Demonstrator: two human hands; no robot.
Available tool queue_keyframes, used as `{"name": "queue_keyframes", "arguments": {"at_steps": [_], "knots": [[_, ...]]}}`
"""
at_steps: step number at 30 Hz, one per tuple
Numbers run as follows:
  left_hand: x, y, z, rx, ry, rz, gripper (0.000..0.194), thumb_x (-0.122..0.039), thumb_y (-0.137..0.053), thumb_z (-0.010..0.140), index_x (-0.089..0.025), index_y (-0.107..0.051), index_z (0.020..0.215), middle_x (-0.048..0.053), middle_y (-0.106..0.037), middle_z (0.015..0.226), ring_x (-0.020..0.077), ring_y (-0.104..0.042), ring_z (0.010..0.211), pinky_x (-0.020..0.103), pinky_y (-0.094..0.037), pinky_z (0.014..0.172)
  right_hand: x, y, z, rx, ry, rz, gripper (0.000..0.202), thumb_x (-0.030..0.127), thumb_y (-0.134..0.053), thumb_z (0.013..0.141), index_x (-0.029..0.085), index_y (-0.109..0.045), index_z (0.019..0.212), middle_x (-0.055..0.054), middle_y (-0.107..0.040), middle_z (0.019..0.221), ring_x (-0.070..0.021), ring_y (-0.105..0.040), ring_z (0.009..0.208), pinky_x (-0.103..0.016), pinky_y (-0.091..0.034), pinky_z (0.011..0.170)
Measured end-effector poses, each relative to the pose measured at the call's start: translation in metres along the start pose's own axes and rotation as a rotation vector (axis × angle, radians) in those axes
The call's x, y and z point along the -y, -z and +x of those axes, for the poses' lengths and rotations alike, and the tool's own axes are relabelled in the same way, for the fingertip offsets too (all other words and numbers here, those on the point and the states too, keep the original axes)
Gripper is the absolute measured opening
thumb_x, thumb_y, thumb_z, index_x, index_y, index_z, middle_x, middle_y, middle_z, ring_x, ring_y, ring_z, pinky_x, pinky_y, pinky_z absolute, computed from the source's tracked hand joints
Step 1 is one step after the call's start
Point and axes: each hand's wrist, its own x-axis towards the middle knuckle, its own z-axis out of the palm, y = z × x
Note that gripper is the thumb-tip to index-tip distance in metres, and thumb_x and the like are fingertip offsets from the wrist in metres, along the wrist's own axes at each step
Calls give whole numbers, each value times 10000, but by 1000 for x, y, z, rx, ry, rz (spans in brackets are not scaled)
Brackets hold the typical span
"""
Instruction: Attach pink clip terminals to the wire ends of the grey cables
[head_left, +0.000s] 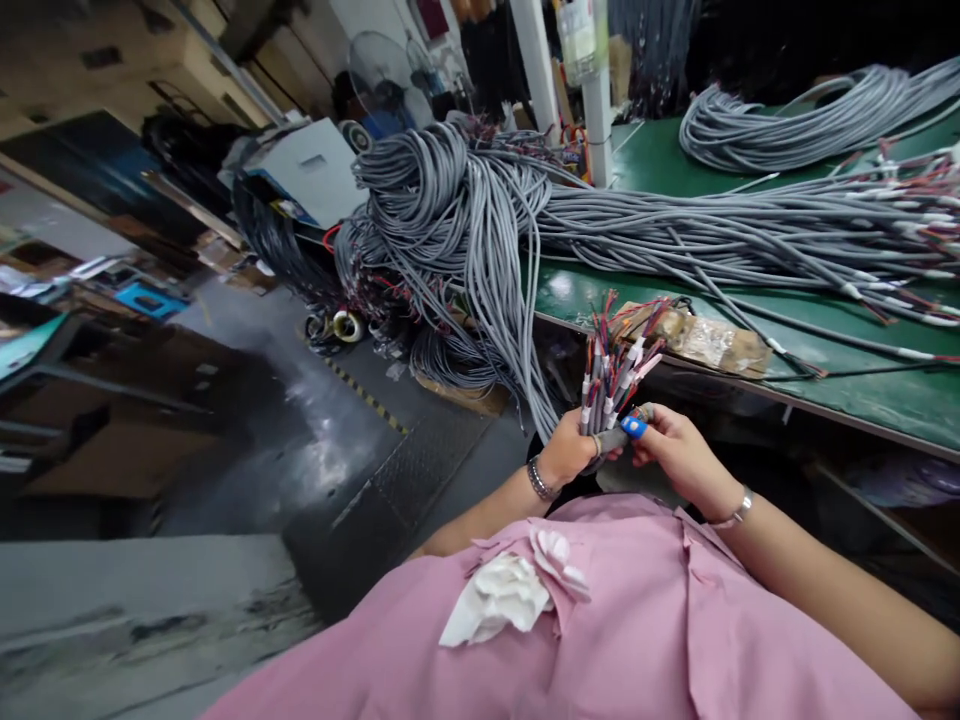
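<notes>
My left hand is closed around a bundle of grey cables just below their stripped ends, where white bands and thin red, blue and dark wires fan upward. From this fist the grey cables run back up to the bench. My right hand is beside the bundle on its right, fingers pinched together close to my left fingertips. A bright blue piece with a pale spot shows at the right thumb tip. What the right fingers pinch is too small and hidden to tell. Grey coverings show on some fingers.
A green bench carries a long row of grey cables and a coil of cable. A taped cardboard piece lies at its front edge. Left of it are a white box, cable heaps and a fan.
</notes>
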Motion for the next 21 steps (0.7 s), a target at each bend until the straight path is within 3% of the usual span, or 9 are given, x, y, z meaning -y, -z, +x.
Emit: {"name": "queue_keyframes", "arguments": {"at_steps": [7,14,21], "knots": [[-1,2,-3,-10,-12,53,350,-421,-781,664,-109,-650,756,26,-623,606,121,-589,532,236,-505,542,0,0,-1,-6,-125,238,280,349,-781,677,178,-564,719,52,-513,591,-61,-419,470,-234,-418,507],[1,0,3,-181,-68,-31,329,-419,-774,667,-117,-679,756,24,-634,584,140,-606,524,259,-517,538,1,1,3,-40,15,-20,226,360,-739,713,179,-604,722,40,-524,590,-84,-435,500,-227,-375,480],[1,-3,8,-218,-74,-76,313,-390,-795,634,-117,-686,741,34,-648,609,153,-622,564,254,-509,535,2,1,-7,28,84,-240,266,432,-678,760,170,-633,753,-13,-605,711,-115,-471,604,-236,-388,519]]}}
